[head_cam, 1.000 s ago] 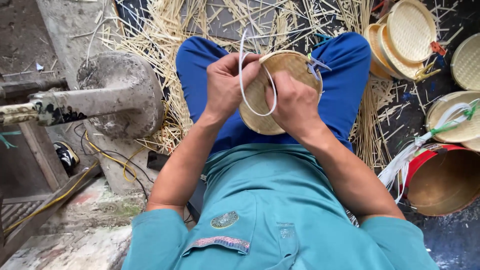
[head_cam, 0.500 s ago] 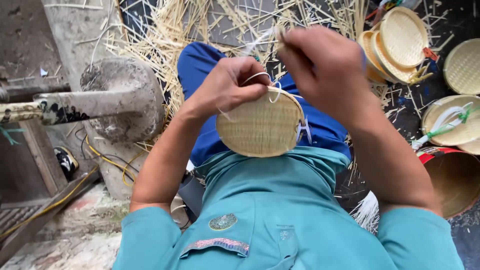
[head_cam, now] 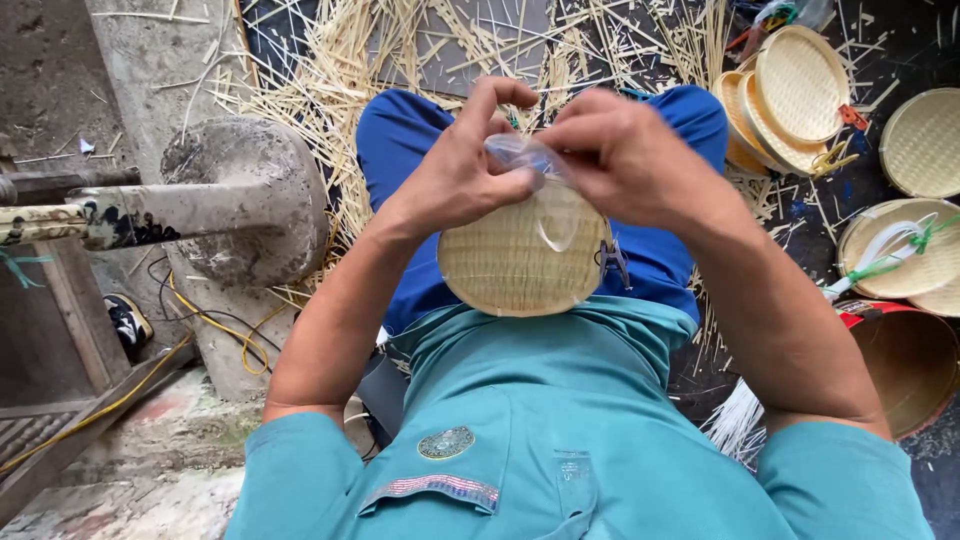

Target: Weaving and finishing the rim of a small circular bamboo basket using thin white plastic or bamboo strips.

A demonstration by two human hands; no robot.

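My left hand (head_cam: 465,175) and right hand (head_cam: 625,155) meet above my lap, fingers pinched shut on a thin translucent white strip (head_cam: 530,160) whose loop hangs against the round woven bamboo tray (head_cam: 500,265). The tray rests on my lap against my teal shirt. Below me lies a dark floor (head_cam: 900,60) littered with bamboo splints (head_cam: 330,70). Finished trays (head_cam: 795,85) stack at my right, a red-rimmed bucket (head_cam: 905,360) near them, and a concrete block (head_cam: 235,210) stands at my left.
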